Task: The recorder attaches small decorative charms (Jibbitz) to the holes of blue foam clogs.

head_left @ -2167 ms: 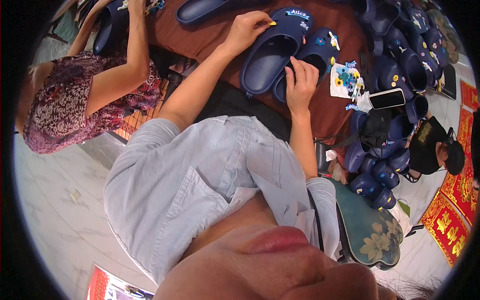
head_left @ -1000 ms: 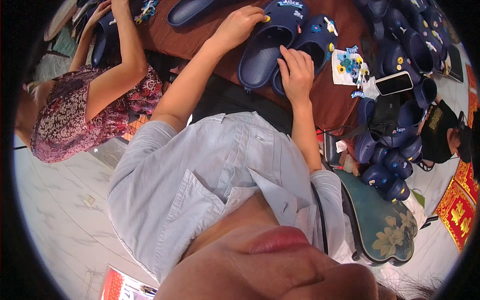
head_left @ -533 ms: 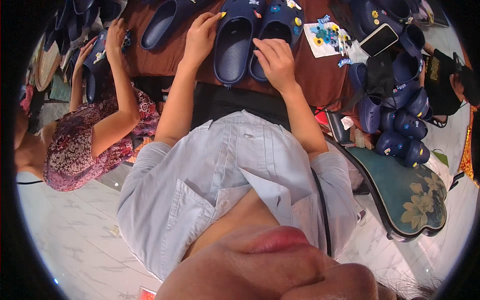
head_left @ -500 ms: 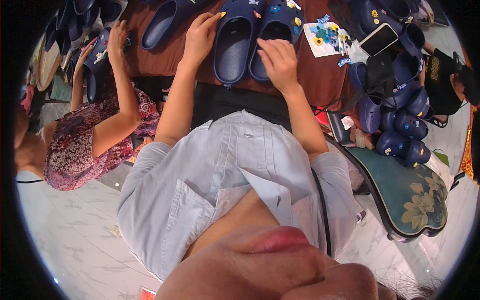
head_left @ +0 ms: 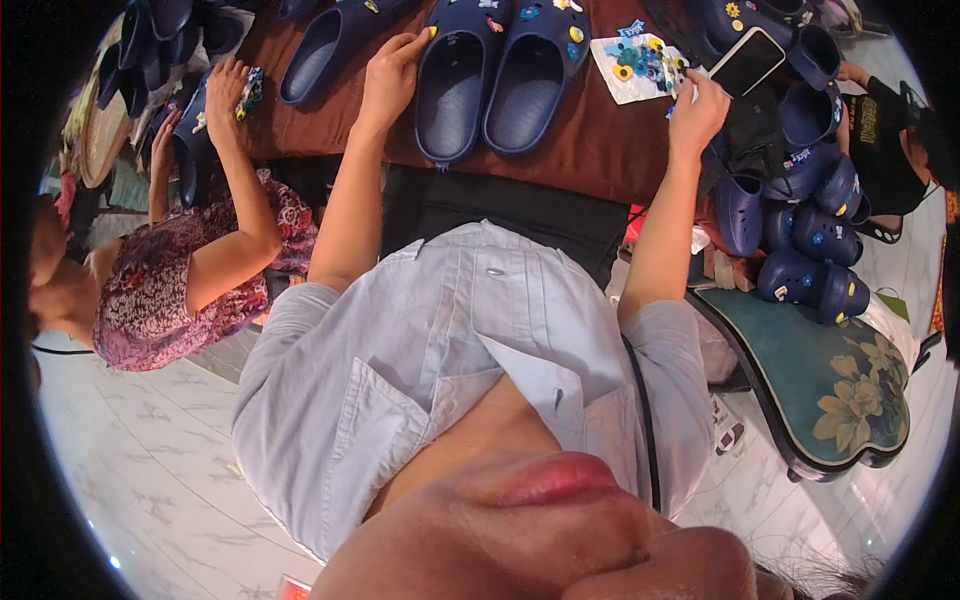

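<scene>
A pair of dark blue clogs lies on the brown cloth before me, toes away; small coloured charms decorate the left clog [head_left: 447, 110] and the right clog [head_left: 524, 105]. My left hand [head_left: 392, 82] is closed beside the left clog, a small yellow shoe charm [head_left: 433, 33] pinched at its fingertips. To the right, my right hand [head_left: 699, 112] has its fingers bent together at the edge of a pile of loose charms [head_left: 645, 60] on a white sheet [head_left: 608, 72]. Whatever those fingertips hold is hidden.
A phone [head_left: 748, 62] lies right of the charms. Several more blue clogs [head_left: 740, 215] are heaped at the right, above a green flowered chair seat [head_left: 830, 380]. Another blue clog [head_left: 318, 68] rests at the far left of the brown cloth [head_left: 620, 150]. A co-worker [head_left: 190, 260] handles a clog at the left.
My right hand has left the right clog and moved right to the loose charms. My left hand stays beside the left clog with the yellow charm.
</scene>
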`<state>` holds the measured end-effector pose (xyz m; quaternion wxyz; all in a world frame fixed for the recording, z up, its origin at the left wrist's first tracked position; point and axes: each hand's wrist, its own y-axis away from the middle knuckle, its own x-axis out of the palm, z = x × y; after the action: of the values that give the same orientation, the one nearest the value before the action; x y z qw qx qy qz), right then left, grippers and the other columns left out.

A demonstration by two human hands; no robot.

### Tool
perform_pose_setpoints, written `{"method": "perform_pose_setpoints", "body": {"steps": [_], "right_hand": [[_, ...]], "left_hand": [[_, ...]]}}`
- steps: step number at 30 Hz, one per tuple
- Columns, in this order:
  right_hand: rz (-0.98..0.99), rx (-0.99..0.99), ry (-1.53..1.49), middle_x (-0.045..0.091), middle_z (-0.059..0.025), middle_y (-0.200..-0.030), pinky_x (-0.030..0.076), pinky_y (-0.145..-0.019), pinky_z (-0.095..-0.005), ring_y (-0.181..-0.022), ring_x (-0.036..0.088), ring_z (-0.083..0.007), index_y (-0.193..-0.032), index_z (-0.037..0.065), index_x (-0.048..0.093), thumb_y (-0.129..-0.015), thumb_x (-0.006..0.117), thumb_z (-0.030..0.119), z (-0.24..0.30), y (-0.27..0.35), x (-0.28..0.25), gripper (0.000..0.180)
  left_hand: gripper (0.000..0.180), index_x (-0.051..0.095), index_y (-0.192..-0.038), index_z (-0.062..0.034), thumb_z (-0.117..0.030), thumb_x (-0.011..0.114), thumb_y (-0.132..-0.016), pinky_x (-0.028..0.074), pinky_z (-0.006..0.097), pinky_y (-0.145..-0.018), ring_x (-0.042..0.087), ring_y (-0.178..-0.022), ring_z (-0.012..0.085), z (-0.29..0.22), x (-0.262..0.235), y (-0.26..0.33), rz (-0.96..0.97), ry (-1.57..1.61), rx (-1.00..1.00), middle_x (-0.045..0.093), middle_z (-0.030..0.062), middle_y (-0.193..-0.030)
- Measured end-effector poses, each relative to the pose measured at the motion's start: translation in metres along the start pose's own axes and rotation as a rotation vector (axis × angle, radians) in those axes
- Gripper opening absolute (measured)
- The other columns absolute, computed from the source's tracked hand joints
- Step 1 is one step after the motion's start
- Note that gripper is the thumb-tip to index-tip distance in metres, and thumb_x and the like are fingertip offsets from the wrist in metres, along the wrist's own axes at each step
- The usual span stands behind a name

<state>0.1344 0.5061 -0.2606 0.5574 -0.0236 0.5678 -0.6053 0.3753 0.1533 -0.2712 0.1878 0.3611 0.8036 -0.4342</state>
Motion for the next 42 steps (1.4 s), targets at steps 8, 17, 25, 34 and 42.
{"method": "perform_pose_setpoints", "body": {"steps": [8, 17, 25, 34, 42], "right_hand": [[0.53, 0.064, 0.404, 0.07, -0.019, -0.1, 0.051, -0.086, -0.0468, -0.099, 0.062, -0.0389, -0.098, 0.011, 0.075, -0.088, 0.056, 0.02, -0.065, -0.058, 0.055, 0.023], [0.477, 0.032, 0.428, 0.07, -0.0161, -0.094, 0.051, -0.079, -0.0483, -0.093, 0.065, -0.0386, -0.093, 0.009, 0.07, -0.084, 0.065, 0.017, -0.053, -0.052, 0.056, 0.014], [0.309, 0.033, 0.203, 0.068, -0.0157, -0.095, 0.05, -0.078, -0.0438, -0.088, 0.064, -0.0344, -0.098, 0.004, 0.067, -0.082, 0.069, 0.008, -0.035, -0.048, 0.031, 0.016], [0.216, 0.277, -0.718, 0.066, -0.0087, -0.095, 0.054, -0.072, -0.0271, -0.087, 0.067, -0.0165, -0.106, -0.002, 0.061, -0.092, 0.063, 0.003, 0.091, -0.033, 0.017, 0.015], [0.401, 0.321, -1.111, 0.065, -0.0079, -0.1, 0.053, -0.078, -0.0242, -0.089, 0.063, -0.013, -0.107, -0.002, 0.062, -0.085, 0.07, -0.005, 0.162, -0.003, 0.034, 0.023]], "left_hand": [[0.05, 0.066, -0.126, -0.0159, 0.007, 0.051, -0.084, 0.051, 0.039, -0.087, 0.065, -0.1, 0.0359, -0.008, 0.002, 0.004, -0.002, -0.001, -0.052, 0.065, 0.0172, -0.111], [0.049, 0.061, -0.131, -0.0143, 0.002, 0.053, -0.085, 0.05, 0.038, -0.09, 0.064, -0.102, 0.0342, -0.007, -0.004, 0.02, -0.01, 0.231, -0.204, 0.064, 0.0165, -0.116], [0.035, 0.066, -0.12, -0.0072, -0.002, 0.056, -0.087, 0.052, 0.036, -0.086, 0.066, -0.099, 0.03, 0.004, 0.009, 0.012, -0.08, 0.248, -0.208, 0.067, 0.0158, -0.11], [0.023, 0.07, -0.106, -0.0082, -0.005, 0.064, -0.084, 0.053, 0.038, -0.078, 0.066, -0.091, 0.0281, 0.021, -0.002, 0.035, -0.356, -0.058, -0.259, 0.069, 0.0084, -0.102], [0.024, 0.069, -0.105, -0.0089, -0.011, 0.07, -0.081, 0.051, 0.04, -0.084, 0.06, -0.097, 0.0303, 0.034, -0.028, 0.051, -0.223, -0.412, -0.243, 0.065, 0.0075, -0.104]]}}
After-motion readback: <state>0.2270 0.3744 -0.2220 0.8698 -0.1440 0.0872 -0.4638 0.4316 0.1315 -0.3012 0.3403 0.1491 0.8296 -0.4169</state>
